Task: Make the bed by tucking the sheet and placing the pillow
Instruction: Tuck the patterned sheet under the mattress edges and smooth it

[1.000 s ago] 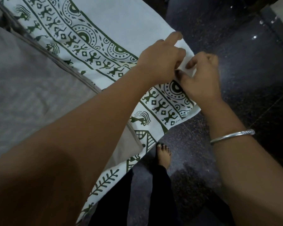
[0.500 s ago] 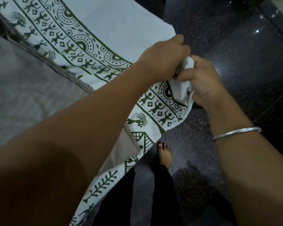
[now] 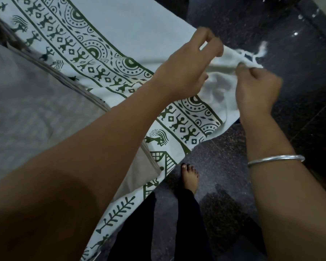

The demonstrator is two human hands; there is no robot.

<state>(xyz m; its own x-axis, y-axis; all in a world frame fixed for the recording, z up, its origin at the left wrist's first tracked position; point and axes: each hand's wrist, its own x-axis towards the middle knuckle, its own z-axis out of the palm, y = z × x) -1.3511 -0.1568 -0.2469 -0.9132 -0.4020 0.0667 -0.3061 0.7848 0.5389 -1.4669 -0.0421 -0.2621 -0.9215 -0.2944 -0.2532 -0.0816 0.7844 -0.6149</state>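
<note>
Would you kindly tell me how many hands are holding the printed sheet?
2. The left hand pinches the bunched corner of the sheet from above; the right hand pinches the same corner just to its right, over the dark floor.

Left hand (image 3: 188, 68) and right hand (image 3: 256, 91) extended, fingers pinching the sheet (image 3: 139, 34).

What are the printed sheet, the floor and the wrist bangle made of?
Sheet: soft woven cloth, probably cotton, matte; it bunches and creases at the held corner. Floor: dark speckled polished stone, granite-like; light glints off it. Bangle: silver-coloured metal, glossy, bright highlight along it.
</note>
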